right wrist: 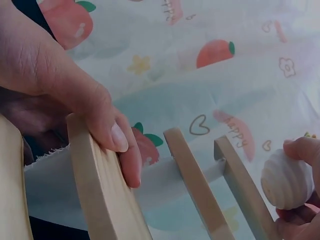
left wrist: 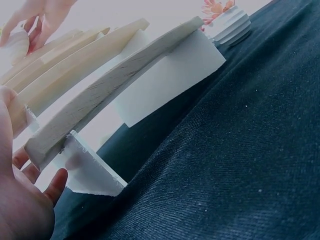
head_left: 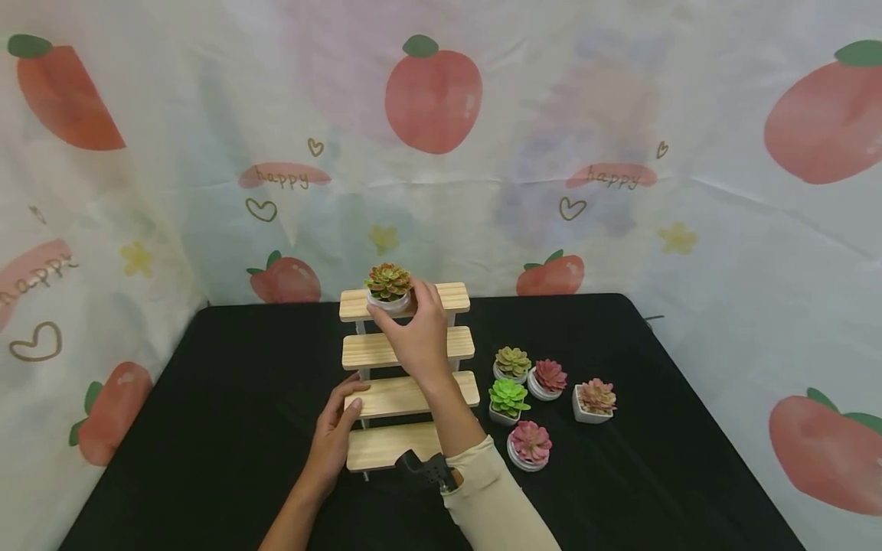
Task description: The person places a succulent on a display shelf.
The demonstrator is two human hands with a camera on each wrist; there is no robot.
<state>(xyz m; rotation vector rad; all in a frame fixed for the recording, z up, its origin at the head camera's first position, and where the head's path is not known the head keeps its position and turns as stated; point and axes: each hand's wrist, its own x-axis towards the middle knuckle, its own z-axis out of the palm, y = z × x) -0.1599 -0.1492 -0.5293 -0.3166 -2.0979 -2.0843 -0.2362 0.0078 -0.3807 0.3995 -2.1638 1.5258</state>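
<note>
A four-step wooden display stand [head_left: 386, 350] with pale plank shelves and white side supports stands on the black table. My right hand [head_left: 423, 337] pinches a potted succulent [head_left: 389, 283] with reddish-green leaves at the left part of the top shelf. Its white ribbed pot [right wrist: 285, 180] shows between thumb and fingers in the right wrist view, close by the top plank. My left hand [head_left: 333, 436] grips the left end of the second-lowest shelf, thumb [right wrist: 107, 127] over the plank. In the left wrist view, the lower planks and white supports [left wrist: 172, 75] appear close up.
Right of the stand sit several potted succulents: an olive one [head_left: 513, 361], a dark red one [head_left: 550, 376], a bright green one [head_left: 508, 398], a pink one [head_left: 531, 442] and a pale pink one in a square pot [head_left: 594, 400]. A fruit-print curtain [head_left: 455, 207] hangs behind the black table [head_left: 661, 490].
</note>
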